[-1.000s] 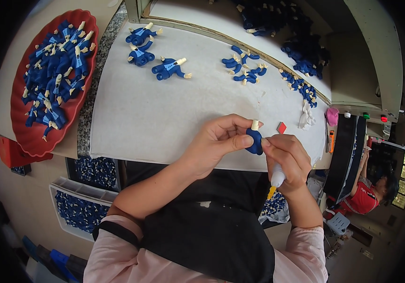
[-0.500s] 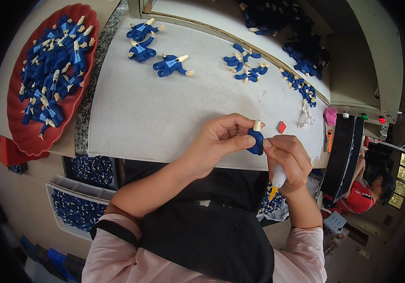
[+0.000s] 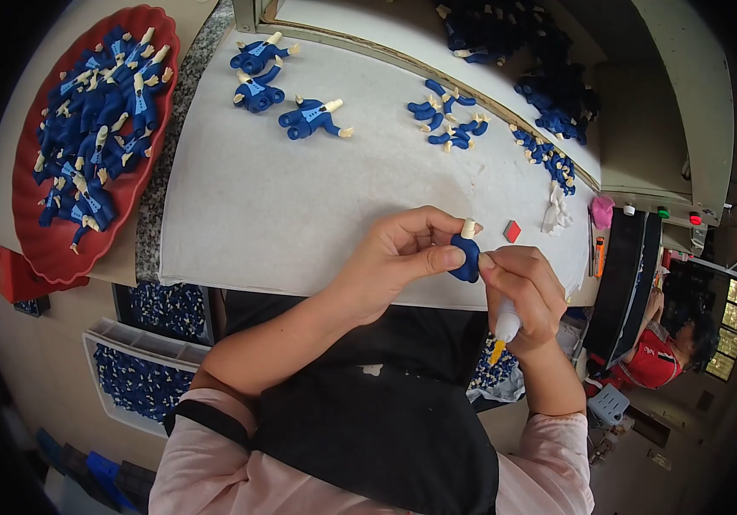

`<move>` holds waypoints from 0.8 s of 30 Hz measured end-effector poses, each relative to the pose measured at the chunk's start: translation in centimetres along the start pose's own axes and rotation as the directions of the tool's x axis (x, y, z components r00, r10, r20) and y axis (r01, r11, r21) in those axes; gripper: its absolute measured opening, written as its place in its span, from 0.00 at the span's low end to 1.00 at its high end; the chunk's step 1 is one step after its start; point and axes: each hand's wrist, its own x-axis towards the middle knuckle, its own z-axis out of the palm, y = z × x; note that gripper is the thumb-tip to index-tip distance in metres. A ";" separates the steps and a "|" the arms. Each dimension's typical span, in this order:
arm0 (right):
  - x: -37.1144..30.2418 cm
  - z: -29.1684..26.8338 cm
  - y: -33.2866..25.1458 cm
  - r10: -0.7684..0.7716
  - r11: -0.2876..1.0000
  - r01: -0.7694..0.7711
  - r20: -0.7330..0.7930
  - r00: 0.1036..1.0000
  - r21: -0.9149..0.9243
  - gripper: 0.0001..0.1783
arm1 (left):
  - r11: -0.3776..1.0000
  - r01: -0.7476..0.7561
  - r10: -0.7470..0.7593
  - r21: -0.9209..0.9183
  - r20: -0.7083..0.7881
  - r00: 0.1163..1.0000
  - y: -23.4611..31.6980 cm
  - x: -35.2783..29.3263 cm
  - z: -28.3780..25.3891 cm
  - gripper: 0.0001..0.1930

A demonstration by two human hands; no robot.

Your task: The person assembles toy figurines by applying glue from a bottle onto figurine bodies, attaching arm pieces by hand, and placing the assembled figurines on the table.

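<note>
Head view: the blue figure body (image 3: pixel 465 257) could twist loose if the right hand (image 3: pixel 527 287) pushes harder than the left hand (image 3: pixel 411 249) braces, and the white bottle (image 3: pixel 507 324), yellow nozzle (image 3: pixel 496 351) angled down, might drip if squeezed. The hands meet over the bench's (image 3: pixel 317 206) near edge. Left fingers pinch the body; right fingers curl around the bottle, their tips closed at the body's side, whether on a small part I cannot tell.

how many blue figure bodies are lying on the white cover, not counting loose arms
3, toward the upper left of the white cover: the top body, the middle body just below, and the third body lower right. Any under the left hand would be hidden.
</note>
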 end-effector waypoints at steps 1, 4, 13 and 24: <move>0.0 0.0 0.0 -0.002 1.000 0.002 0.001 1.000 0.003 0.17 | 1.000 0.001 -0.001 0.000 0.001 1.000 0.0 0.0 0.0 0.11; 0.2 -0.1 -0.1 0.008 1.000 -0.008 0.009 1.000 0.001 0.15 | 1.000 -0.005 0.006 0.013 -0.010 1.000 0.0 0.0 0.1 0.11; -0.3 0.9 -1.0 -0.043 0.983 0.041 -0.010 0.999 -0.180 0.11 | 0.999 -0.024 0.027 0.045 -0.051 0.998 0.1 -0.4 0.6 0.20; -3.1 -0.1 -1.5 0.446 0.888 -0.400 -0.214 0.869 0.227 0.25 | 0.932 0.130 -0.108 -0.338 0.084 0.991 0.1 -0.3 0.2 0.23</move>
